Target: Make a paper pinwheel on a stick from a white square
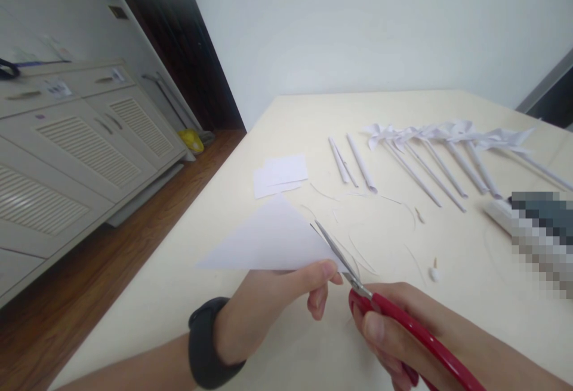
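Note:
My left hand (299, 286), with a dark band on its wrist, pinches a white paper triangle (273, 236) near its right corner. The thumb lies on top and the other fingers are underneath. My right hand (389, 325) grips red-handled scissors (416, 328). Their blades are parted and lie along the triangle's right edge, close to my left thumb. Whether the blades are cutting into the paper cannot be made out. Behind the triangle, white paper sheets (284, 171) rest on the table.
Rolled paper tubes (362, 164) lie further back on the pale table (313, 113). Several paper pinwheels (447, 134) on paper sticks line the back right. Thin paper strips (362, 254) and a small white-ended piece (434, 273) lie beyond the scissors. A blurred-out object (541, 230) sits at right.

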`<state>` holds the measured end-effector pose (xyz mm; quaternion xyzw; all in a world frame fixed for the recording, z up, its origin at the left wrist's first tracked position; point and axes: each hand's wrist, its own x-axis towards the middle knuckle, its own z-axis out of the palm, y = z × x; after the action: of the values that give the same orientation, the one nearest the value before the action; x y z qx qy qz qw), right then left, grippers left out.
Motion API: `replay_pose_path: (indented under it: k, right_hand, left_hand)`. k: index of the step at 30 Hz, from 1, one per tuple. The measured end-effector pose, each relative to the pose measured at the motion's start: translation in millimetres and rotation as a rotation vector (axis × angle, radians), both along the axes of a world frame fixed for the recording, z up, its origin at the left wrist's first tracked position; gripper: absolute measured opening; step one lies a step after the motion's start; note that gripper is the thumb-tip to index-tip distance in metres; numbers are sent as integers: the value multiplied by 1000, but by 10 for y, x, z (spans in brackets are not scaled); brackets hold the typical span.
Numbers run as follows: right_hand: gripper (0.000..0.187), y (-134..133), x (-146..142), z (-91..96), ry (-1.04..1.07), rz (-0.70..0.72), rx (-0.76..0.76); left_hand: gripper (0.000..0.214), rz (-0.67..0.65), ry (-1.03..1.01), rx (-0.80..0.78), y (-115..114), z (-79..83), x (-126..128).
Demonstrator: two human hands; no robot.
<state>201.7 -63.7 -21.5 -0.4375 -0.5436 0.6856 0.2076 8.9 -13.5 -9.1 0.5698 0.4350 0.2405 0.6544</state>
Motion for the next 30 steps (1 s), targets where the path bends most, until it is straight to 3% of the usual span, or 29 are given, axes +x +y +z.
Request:
replay_pose_path:
  k: [4, 8, 11, 13, 17, 21, 26, 30]
  right_hand:
    - [38, -48, 6, -79, -10, 6, -20]
    - [37, -37, 12, -9, -68, -12, -56]
    - [40, 44, 22, 53, 23, -43, 0]
    - [39, 120, 31, 97, 124, -92, 62]
    - [17, 217, 27, 175, 98, -201, 42]
    - [10, 168, -22, 175, 65, -174, 12]
    - [14, 98, -45, 132, 1, -168, 49]
    - [17, 123, -32, 129, 12, -213, 107]
  left_hand:
    - [40, 6, -3, 7, 0, -20, -13]
    - [39, 18, -14, 7, -3, -19, -14]
    - [39, 9, -33, 44, 0, -1, -7]
    - [37, -44, -36, 39, 5, 12, 2]
    - [36, -254, 35, -18, 8, 27, 35]
    - [22, -386, 129, -34, -36, 31, 64]
    - [21, -369, 196, 123, -72, 61, 49]
    - [32, -344, 256, 285, -25, 93, 46]
